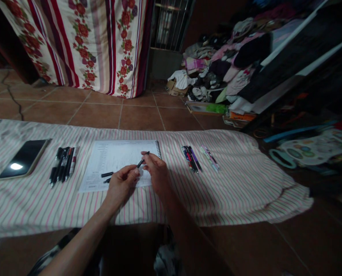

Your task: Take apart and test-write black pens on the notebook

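My left hand (123, 180) and my right hand (157, 170) meet over an open spiral notebook (122, 147). Between them slants a slim black pen (140, 162). The left fingertips pinch its lower end, and the right fingers close around its upper part, whose dark tip sticks out above them. Left of my left hand, a short black pen cap (107, 174) lies on the page. Just below the cap, a dark pointed piece (107, 180) shows, partly hidden by the left hand.
Several dark pens (62, 165) lie beside a smartphone (24, 157) at left. Right of the notebook are more pens (191, 159) and a few pale, patterned ones (209, 157). All rest on a striped cloth (240, 184). Beyond are a floral curtain (99, 42) and a clothes pile (217, 65).
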{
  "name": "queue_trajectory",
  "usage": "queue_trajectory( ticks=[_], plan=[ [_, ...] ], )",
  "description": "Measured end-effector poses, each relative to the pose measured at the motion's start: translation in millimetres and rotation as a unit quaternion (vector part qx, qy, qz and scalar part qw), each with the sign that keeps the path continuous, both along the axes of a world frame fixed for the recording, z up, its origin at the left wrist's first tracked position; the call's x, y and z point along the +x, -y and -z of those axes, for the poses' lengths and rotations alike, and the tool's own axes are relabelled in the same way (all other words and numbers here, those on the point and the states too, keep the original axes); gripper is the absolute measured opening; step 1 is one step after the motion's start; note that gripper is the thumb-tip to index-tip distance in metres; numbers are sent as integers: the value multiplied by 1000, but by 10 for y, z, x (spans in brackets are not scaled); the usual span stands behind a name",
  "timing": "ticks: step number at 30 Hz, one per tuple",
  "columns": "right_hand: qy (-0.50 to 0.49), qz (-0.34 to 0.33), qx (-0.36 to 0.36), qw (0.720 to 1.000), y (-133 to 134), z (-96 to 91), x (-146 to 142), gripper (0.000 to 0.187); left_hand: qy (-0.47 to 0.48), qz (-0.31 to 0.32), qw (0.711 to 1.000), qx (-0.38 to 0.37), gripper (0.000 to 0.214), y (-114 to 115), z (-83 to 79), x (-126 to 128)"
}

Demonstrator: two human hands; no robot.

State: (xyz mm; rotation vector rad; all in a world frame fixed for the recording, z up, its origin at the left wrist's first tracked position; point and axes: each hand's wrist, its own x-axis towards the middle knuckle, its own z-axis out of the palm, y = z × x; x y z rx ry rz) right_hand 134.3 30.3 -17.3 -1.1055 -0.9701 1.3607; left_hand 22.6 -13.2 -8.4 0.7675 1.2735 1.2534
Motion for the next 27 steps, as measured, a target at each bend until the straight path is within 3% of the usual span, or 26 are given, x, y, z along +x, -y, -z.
queue_trajectory(
  ticks=[10, 15, 27],
  plan=[
    [-39, 38, -23, 998, -16, -35, 17, 29, -12, 46, 999, 8, 37, 17, 74, -24],
    [-65, 30, -32, 997, -18, -39, 31, 28, 31, 75, 997, -7, 37, 45, 72, -3],
    [-49, -18, -36, 998, 14, -62, 5, 29, -15, 62, 998, 5, 33, 33, -1, -29]
  ],
)
